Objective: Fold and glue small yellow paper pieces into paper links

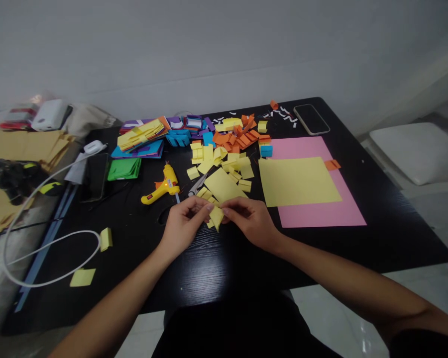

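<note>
Between my two hands is a small folded piece of yellow paper (216,218). My left hand (186,220) pinches its left side with thumb and fingers, and my right hand (249,219) pinches the right side. Just beyond my fingers lie a larger yellow sheet (224,185) and several small folded yellow pieces (234,164). A pair of scissors (197,185) rests beside them, its handles partly hidden by my left hand. To the left sits a yellow glue gun (162,186).
Orange folded pieces (239,140) and stacks of coloured paper (144,135) line the back of the black table (388,233). A yellow sheet (298,181) overlaps a pink sheet (321,217) at right. One phone (312,119) lies back right; a white cable (52,283) loops at left.
</note>
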{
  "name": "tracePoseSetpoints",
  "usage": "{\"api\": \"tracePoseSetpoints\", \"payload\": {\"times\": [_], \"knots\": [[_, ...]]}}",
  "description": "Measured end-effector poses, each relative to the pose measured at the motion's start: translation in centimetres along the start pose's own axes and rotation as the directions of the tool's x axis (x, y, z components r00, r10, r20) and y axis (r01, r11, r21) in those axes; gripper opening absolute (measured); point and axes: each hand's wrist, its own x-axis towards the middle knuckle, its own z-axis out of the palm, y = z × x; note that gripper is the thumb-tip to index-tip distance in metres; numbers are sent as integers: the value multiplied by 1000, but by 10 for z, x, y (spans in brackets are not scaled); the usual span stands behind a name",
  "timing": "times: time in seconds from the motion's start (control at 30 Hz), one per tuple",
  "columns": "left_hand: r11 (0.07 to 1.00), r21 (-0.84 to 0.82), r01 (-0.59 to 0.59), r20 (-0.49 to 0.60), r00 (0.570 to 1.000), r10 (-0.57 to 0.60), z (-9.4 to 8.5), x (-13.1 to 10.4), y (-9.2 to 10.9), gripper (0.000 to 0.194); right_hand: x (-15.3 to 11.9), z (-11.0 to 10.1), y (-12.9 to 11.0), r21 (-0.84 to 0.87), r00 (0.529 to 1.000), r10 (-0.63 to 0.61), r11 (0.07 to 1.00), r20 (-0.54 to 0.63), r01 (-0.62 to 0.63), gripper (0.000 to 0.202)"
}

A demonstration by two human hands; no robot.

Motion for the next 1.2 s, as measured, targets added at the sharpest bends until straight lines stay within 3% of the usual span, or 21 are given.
{"api": "tracePoseSetpoints", "payload": {"times": [0.2, 0.33, 0.43, 0.6, 0.8, 1.03, 1.2], "knots": [[1000, -15, -1, -13, 1000, 0, 0, 2, -1, 23, -1, 1, 1, 70, 1000, 6, 998, 24, -8, 20], [997, 61, -36, 23, 999, 35, -1, 0, -1, 25, 0, 2, 3, 35, 1000, 12, 999, 0, -12, 21], [983, 127, -131, 109, 987, 117, -4, -1, 0, 19, 2, 1, 4, -42, 1000, -9, 999, -17, 8, 17], [909, 240, -340, 279, 922, 270, -10, 1, 1, 26, 4, -2, 4, -133, 997, -59, 990, -45, 53, 9], [881, 322, -347, 295, 921, 255, -10, 2, 0, 22, 4, -2, 8, -134, 998, -43, 990, -49, 36, 12], [857, 311, -411, 336, 891, 306, -10, 0, 5, 18, 6, -2, 9, -97, 998, -45, 994, -37, 41, 16], [846, 364, -391, 282, 911, 300, -13, 1, 2, 22, 6, -2, 10, -121, 998, -25, 993, -62, 18, 31]]}}
